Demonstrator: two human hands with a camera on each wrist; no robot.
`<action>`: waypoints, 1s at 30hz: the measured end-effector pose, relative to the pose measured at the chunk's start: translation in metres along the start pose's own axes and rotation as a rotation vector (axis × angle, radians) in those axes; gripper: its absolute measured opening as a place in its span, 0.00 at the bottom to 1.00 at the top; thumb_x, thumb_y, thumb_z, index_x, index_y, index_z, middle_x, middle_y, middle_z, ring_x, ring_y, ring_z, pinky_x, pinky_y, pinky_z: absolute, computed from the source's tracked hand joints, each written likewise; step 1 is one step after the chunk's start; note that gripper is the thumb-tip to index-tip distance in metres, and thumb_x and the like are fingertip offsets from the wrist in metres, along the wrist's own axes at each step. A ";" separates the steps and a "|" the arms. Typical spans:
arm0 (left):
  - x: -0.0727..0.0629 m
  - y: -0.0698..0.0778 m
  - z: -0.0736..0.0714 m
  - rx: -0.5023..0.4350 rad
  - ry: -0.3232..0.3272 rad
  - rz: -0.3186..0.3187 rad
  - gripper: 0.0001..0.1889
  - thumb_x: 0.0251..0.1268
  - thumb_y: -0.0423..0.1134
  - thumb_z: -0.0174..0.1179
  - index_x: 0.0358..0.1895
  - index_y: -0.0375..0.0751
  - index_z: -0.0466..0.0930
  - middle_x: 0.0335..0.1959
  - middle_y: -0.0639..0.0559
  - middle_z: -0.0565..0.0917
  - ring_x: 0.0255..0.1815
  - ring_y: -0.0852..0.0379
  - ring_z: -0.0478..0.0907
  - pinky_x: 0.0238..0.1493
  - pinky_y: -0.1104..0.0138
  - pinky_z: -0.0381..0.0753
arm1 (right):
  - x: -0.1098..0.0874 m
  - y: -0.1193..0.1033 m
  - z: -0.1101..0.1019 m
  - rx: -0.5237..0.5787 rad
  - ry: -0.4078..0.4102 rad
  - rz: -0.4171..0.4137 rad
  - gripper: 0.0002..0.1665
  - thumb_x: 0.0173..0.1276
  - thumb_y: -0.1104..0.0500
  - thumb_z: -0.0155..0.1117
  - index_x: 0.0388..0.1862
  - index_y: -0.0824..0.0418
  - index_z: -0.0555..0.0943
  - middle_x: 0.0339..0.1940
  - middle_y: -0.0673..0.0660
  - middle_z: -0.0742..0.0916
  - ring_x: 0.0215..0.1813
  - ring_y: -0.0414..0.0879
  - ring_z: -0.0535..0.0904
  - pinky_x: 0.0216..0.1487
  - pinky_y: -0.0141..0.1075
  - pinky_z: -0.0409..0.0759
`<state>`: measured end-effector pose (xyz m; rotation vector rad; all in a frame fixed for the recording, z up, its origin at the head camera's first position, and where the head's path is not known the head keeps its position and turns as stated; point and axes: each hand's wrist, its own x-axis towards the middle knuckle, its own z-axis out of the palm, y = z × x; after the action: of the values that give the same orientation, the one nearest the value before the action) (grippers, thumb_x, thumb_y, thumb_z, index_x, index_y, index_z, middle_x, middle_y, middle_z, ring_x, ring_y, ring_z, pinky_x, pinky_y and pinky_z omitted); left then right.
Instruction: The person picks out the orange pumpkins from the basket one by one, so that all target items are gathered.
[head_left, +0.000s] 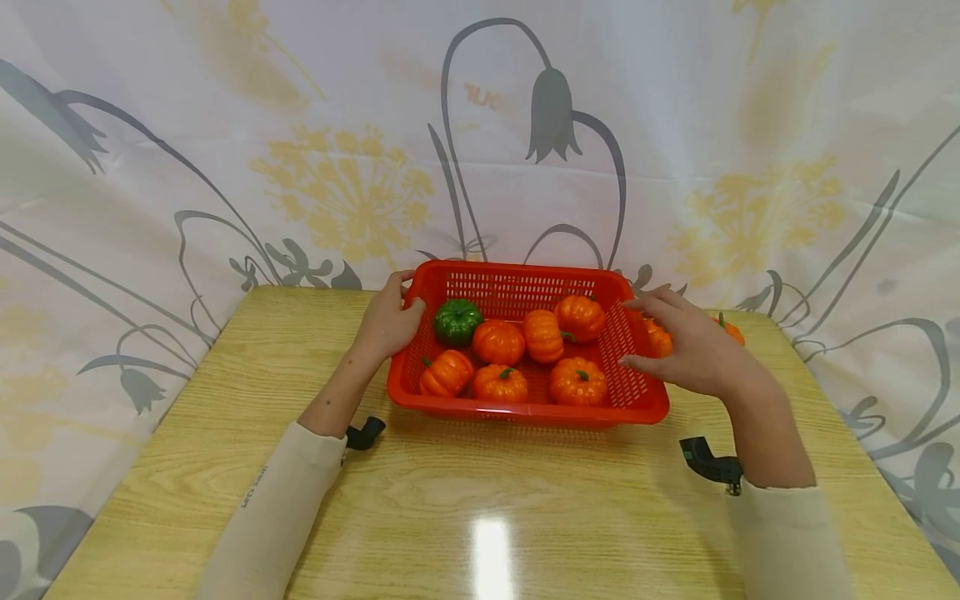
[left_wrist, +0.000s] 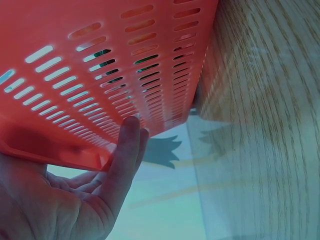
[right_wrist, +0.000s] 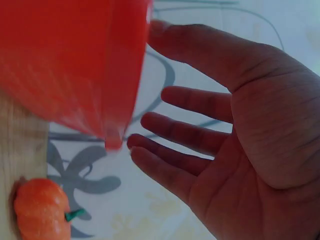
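A red plastic basket (head_left: 517,411) with slotted walls holds several small orange pumpkins (head_left: 498,342) and one green pumpkin (head_left: 458,322). At its left end, my left hand (head_left: 388,321) grips the rim, thumb on top; the left wrist view shows the fingers reaching under the rim along the outer wall (left_wrist: 90,75). My right hand (head_left: 693,342) is at the right end, its fingers spread and slightly bent. From the right wrist view, the thumb tip is at the basket's edge (right_wrist: 122,75), while the other fingers stand apart from it. Whether the thumb touches, I cannot tell.
Right of the basket, an orange pumpkin (head_left: 657,337) shows partly behind my right hand, and another pumpkin (head_left: 729,330) sits farther right. Everything rests on a wood-grain table (head_left: 420,508). A flower-printed curtain (head_left: 495,192) hangs along the table's back and sides.
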<state>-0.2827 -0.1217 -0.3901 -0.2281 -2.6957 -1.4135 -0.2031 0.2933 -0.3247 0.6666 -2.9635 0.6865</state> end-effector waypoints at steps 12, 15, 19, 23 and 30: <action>0.001 -0.001 0.001 -0.004 -0.006 -0.007 0.30 0.79 0.39 0.48 0.81 0.37 0.62 0.56 0.38 0.80 0.43 0.43 0.84 0.43 0.54 0.88 | 0.007 -0.026 0.023 -0.006 -0.139 -0.038 0.39 0.63 0.52 0.81 0.70 0.60 0.78 0.72 0.61 0.78 0.70 0.65 0.75 0.70 0.64 0.74; 0.002 -0.002 0.001 -0.003 -0.004 -0.005 0.30 0.79 0.39 0.48 0.81 0.37 0.61 0.56 0.38 0.80 0.44 0.43 0.83 0.43 0.54 0.86 | 0.009 -0.028 0.028 -0.002 -0.161 -0.040 0.38 0.63 0.50 0.82 0.69 0.58 0.80 0.71 0.59 0.78 0.69 0.62 0.77 0.69 0.62 0.75; 0.002 -0.002 0.001 -0.001 -0.006 -0.009 0.30 0.79 0.39 0.49 0.81 0.37 0.61 0.56 0.38 0.80 0.43 0.43 0.83 0.44 0.54 0.85 | 0.011 -0.029 0.035 -0.024 -0.186 -0.046 0.37 0.61 0.50 0.84 0.67 0.58 0.81 0.69 0.57 0.80 0.68 0.60 0.77 0.71 0.61 0.75; 0.002 -0.002 0.001 0.000 -0.007 -0.008 0.31 0.79 0.39 0.48 0.81 0.37 0.61 0.56 0.38 0.80 0.43 0.43 0.82 0.43 0.54 0.85 | 0.015 -0.029 0.042 -0.052 -0.196 -0.058 0.37 0.59 0.51 0.85 0.66 0.59 0.82 0.67 0.58 0.81 0.68 0.60 0.77 0.72 0.60 0.74; 0.003 -0.002 0.000 -0.008 -0.003 -0.006 0.30 0.79 0.39 0.49 0.81 0.37 0.61 0.56 0.38 0.80 0.41 0.44 0.82 0.42 0.55 0.85 | 0.018 -0.026 0.048 -0.108 -0.185 -0.053 0.38 0.57 0.49 0.86 0.64 0.59 0.83 0.65 0.59 0.83 0.68 0.60 0.78 0.72 0.60 0.74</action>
<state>-0.2855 -0.1219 -0.3912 -0.2229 -2.6966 -1.4265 -0.2052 0.2449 -0.3546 0.8392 -3.1084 0.4809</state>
